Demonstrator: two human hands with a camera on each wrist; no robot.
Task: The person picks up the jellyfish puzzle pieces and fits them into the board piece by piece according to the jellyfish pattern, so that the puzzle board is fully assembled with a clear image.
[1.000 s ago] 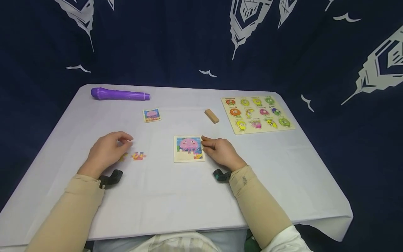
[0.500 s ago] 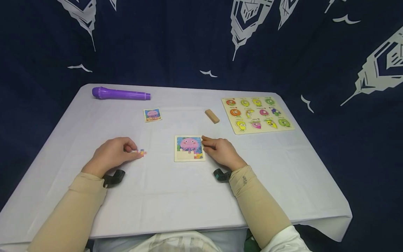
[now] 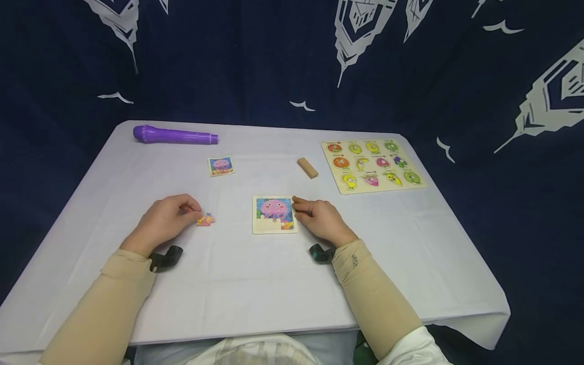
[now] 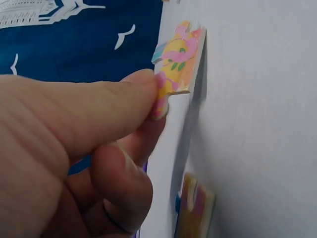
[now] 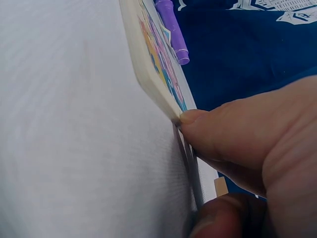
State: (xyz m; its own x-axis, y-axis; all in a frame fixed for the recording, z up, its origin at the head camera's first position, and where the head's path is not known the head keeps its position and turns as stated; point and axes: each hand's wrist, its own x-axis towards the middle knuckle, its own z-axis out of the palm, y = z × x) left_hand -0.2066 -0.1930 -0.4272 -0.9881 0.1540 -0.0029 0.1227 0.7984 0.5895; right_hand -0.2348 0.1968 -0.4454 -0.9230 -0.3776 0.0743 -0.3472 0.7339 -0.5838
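My left hand pinches a pink and yellow jigsaw piece between thumb and forefinger. In the left wrist view this piece is tilted close over the white cloth. A second jigsaw piece shows lower down, beside the curled fingers; in the head view the hand hides it. My right hand holds the right edge of a square jigsaw board, the thumb at its side and the forefinger near its far corner. A pink jellyfish picture fills most of the board, with bare wood along its lower left.
A small jellyfish picture card lies behind the left hand. Farther back is a purple toy microphone. A wooden block and a fruit puzzle board lie at the right rear of the white-covered table.
My left hand has moved right and taken hold of the pink and yellow jigsaw piece, which has shifted slightly right and away from me. The right hand keeps its place at the board.
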